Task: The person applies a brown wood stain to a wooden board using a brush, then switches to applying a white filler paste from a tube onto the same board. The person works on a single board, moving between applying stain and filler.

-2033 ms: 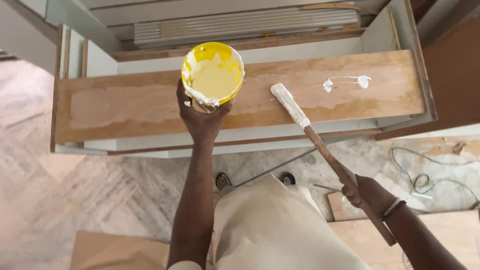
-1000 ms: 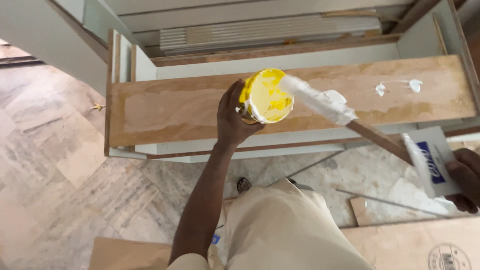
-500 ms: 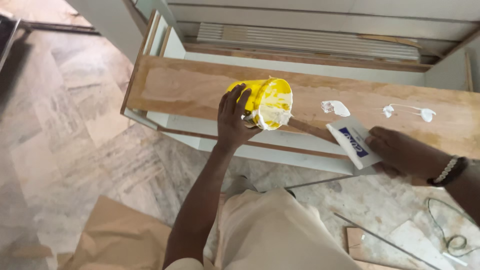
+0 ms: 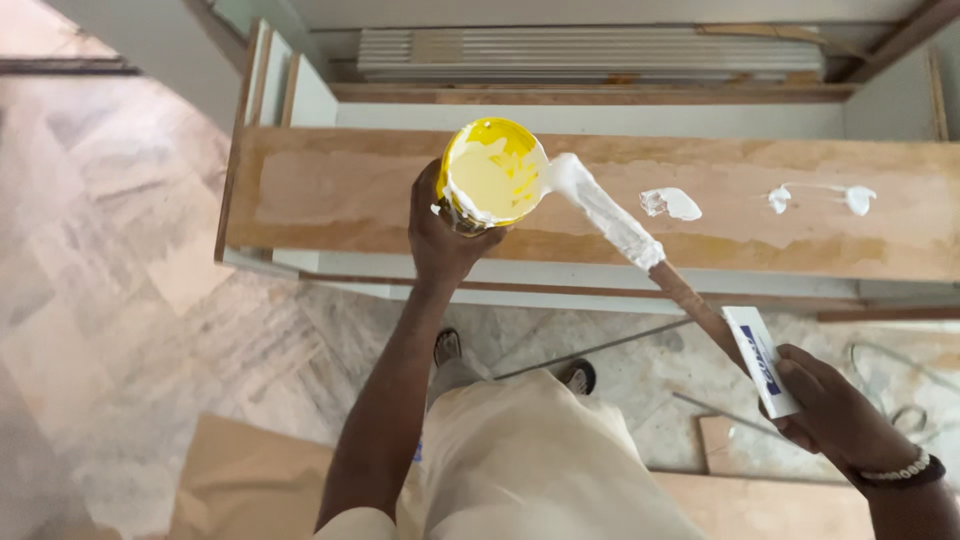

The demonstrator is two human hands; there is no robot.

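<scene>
My left hand [image 4: 445,235] grips a yellow tub [image 4: 490,172] of white glue and holds it over a long plywood board [image 4: 330,190]. My right hand [image 4: 835,415] holds a wooden stick [image 4: 690,300] together with a flat white and blue card [image 4: 762,360]. The stick's glue-coated end [image 4: 585,195] rests at the tub's rim. Three white glue blobs [image 4: 672,203] lie on the board to the right of the tub.
The board lies across white panels [image 4: 600,120] of a cabinet frame. Marble floor [image 4: 120,280] spreads to the left. Brown cardboard sheets [image 4: 250,470] and plywood offcuts [image 4: 790,490] lie near my feet. A thin metal rod [image 4: 590,348] and a cable [image 4: 900,390] lie on the floor.
The view swung about. My right hand brought the stick up from the board's front edge, and its glue-coated end now touches the tub's rim. The tub turned upright.
</scene>
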